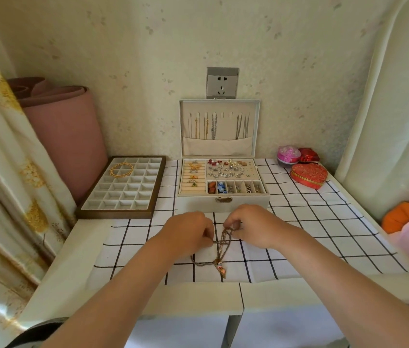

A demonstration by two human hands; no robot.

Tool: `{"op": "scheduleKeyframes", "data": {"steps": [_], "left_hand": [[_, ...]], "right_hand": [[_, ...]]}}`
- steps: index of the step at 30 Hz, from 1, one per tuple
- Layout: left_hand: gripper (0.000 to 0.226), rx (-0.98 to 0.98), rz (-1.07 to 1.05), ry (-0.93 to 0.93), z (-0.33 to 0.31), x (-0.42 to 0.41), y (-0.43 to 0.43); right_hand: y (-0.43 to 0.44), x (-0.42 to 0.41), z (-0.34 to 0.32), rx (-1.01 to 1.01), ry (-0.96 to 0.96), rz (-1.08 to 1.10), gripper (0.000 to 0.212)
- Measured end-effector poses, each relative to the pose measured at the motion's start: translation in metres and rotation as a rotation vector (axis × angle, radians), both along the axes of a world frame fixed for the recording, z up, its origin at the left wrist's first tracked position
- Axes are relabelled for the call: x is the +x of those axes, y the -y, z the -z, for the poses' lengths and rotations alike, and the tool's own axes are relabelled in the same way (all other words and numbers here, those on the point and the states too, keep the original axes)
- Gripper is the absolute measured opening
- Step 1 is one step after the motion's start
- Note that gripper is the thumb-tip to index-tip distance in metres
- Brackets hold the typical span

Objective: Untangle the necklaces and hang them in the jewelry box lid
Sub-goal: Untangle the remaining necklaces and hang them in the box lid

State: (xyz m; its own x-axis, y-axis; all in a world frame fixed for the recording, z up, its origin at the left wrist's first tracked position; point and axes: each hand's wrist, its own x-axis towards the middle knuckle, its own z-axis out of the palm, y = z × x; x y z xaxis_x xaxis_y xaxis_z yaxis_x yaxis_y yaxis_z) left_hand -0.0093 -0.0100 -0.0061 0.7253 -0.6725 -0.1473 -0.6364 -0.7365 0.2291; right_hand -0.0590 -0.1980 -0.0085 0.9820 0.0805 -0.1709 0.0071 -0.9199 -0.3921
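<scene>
A brown cord necklace (221,249) with a beaded pendant lies in a tangle on the checked cloth, just in front of the jewelry box. My left hand (188,231) pinches the cord at its left side. My right hand (251,226) pinches the upper loop of the same cord. The white jewelry box (223,187) stands open behind my hands. Its upright lid (219,126) has a row of hooks, and several gold and silver chains hang from them into a fabric pocket.
A brown compartment tray (120,189) with gold bangles sits to the left of the box. A red heart-shaped box (309,175) and two small round boxes (289,154) stand at the back right. A pink rolled mat (65,136) leans at the left wall.
</scene>
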Motion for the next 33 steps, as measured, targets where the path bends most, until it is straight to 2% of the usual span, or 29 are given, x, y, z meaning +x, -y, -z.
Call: {"op": "scheduleKeyframes", "data": {"steps": [2,7,17,20,23,25,26,30,33], "left_hand": [[0.017,0.022,0.004,0.031,0.003,0.001,0.001],[0.018,0.226,-0.087,0.278,0.011,0.015,-0.012],[0.017,0.603,-0.375,0.233,-0.009,0.013,-0.050],[0.014,0.553,-0.442,0.234,-0.015,0.008,-0.053],[0.022,0.220,-0.295,0.276,-0.008,0.008,-0.045],[0.019,-0.009,-0.113,0.119,-0.003,0.005,-0.034],[0.017,-0.053,-0.051,0.031,-0.001,0.002,-0.029],[0.008,-0.048,-0.016,-0.028,0.008,-0.003,-0.024],[0.014,0.026,-0.052,0.020,0.006,-0.002,-0.029]], "right_hand": [[0.001,0.000,0.000,0.039,-0.011,0.028,0.023],[0.002,-0.001,0.001,0.067,-0.039,0.047,0.021],[0.000,0.000,0.000,-0.013,-0.094,0.074,0.033],[-0.007,-0.001,-0.001,-0.085,-0.070,0.053,0.037],[-0.019,-0.001,-0.003,-0.052,0.013,-0.045,0.033],[-0.028,-0.003,-0.005,0.025,0.018,-0.115,0.026],[-0.031,-0.003,-0.006,0.046,0.008,-0.137,0.023],[-0.030,-0.004,-0.007,0.053,0.012,-0.121,0.009],[-0.025,-0.004,-0.004,-0.015,-0.035,-0.091,0.009]]}}
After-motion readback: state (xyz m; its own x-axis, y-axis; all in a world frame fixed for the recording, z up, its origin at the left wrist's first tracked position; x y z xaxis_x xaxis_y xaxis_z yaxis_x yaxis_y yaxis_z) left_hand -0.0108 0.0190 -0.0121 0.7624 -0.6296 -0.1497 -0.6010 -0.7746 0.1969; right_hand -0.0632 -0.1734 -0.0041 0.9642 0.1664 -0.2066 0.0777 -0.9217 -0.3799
